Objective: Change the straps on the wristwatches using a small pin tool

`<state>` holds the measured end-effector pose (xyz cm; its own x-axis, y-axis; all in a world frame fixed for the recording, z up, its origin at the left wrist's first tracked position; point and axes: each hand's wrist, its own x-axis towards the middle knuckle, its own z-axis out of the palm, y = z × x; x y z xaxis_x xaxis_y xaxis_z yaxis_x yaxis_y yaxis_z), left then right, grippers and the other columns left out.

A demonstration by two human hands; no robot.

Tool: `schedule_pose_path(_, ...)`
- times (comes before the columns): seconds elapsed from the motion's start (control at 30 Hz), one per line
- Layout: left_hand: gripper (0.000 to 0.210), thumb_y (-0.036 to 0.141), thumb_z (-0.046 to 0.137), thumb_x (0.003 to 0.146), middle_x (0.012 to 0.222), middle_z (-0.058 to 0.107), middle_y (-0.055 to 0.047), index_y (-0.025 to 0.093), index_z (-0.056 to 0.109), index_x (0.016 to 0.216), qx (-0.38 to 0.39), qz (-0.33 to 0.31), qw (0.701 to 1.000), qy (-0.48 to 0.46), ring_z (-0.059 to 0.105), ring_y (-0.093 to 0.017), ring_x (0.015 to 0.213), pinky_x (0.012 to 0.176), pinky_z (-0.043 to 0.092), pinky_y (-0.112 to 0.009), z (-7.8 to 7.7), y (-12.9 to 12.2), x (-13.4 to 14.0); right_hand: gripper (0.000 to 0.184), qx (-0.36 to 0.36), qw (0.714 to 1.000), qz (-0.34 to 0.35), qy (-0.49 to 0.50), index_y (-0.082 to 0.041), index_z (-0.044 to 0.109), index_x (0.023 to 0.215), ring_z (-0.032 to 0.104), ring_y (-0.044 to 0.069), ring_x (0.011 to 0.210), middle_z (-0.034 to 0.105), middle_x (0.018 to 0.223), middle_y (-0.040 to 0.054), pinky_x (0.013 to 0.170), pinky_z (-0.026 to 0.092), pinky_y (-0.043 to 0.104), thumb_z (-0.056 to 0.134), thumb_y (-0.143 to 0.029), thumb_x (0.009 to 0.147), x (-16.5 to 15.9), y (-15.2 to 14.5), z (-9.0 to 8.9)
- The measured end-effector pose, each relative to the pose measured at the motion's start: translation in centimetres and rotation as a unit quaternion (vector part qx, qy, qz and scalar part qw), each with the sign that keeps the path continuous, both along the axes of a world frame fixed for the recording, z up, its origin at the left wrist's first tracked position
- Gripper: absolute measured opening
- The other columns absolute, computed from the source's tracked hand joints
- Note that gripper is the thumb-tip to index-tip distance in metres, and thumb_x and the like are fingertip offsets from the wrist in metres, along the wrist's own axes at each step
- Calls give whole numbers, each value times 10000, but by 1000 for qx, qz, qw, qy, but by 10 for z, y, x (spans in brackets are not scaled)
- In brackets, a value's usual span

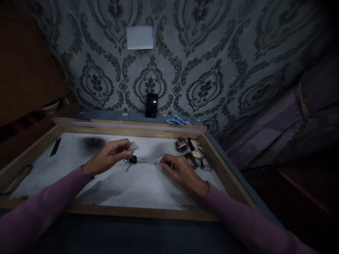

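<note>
My left hand (116, 151) pinches a small grey metal piece (134, 146) between thumb and fingers, above the left middle of the tray. Just under it lies a small black square piece (133, 159), like a watch face, with a thin dark stick (128, 167) beside it. A pale strip with small dark marks (143, 159) lies between my hands. My right hand (177, 169) is closed in a pinch near that strip's right side. Something pale shows at its fingertips, too faint to name.
Several wristwatches (196, 154) lie at the right of the wood-framed tray (148, 212). A black strip (55, 147) and a long flat object (18, 179) lie at the left. Behind stand a phone (152, 105) against the wall and a blue cloth (178, 120).
</note>
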<state>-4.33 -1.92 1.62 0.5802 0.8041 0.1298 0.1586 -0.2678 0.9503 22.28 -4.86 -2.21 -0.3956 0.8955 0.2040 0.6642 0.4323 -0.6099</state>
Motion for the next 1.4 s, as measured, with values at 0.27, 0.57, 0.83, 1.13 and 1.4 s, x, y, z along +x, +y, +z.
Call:
schedule_pose_path(0.27, 303, 443, 616, 857, 710, 511, 14, 172, 490, 805, -77, 19, 993, -91, 476, -134, 683, 684, 376, -279, -14, 9, -8, 147, -9, 1000, 11, 2, -152, 639, 790, 553, 140, 577, 644, 645, 19, 546, 364, 231, 517, -176, 869, -6, 0, 1)
schedule_pose_path(0.57, 323, 446, 636, 836, 676, 483, 23, 170, 483, 769, -96, 7, 990, -98, 431, -122, 644, 653, 349, -274, -17, 7, -6, 114, 50, 987, 151, -4, -158, 603, 834, 560, 145, 666, 616, 781, 43, 605, 419, 245, 511, -155, 902, -30, -12, 8)
schedule_pose_path(0.83, 313, 425, 607, 866, 659, 456, 31, 167, 479, 741, -88, -20, 992, -86, 416, -122, 638, 640, 333, -265, -17, 7, -7, 144, 147, 953, 238, -119, -165, 562, 803, 519, 148, 717, 575, 926, 73, 596, 424, 262, 481, -161, 922, -48, -23, 13)
schedule_pose_path(1.13, 280, 398, 585, 897, 684, 475, 28, 163, 498, 772, -108, -51, 989, -85, 439, -121, 650, 651, 361, -261, -20, 5, -7, 118, 143, 935, 289, -145, -129, 579, 872, 533, 251, 1119, 526, 1312, 178, 923, 493, 390, 472, -101, 913, -64, -30, 17)
schedule_pose_path(1.4, 301, 408, 575, 897, 676, 460, 27, 167, 489, 739, -95, -47, 992, -64, 424, -123, 649, 640, 339, -259, -21, 6, -5, 150, 82, 956, 237, -150, -145, 609, 892, 565, 238, 1013, 607, 1237, 122, 893, 508, 435, 464, -133, 929, -67, -26, 13)
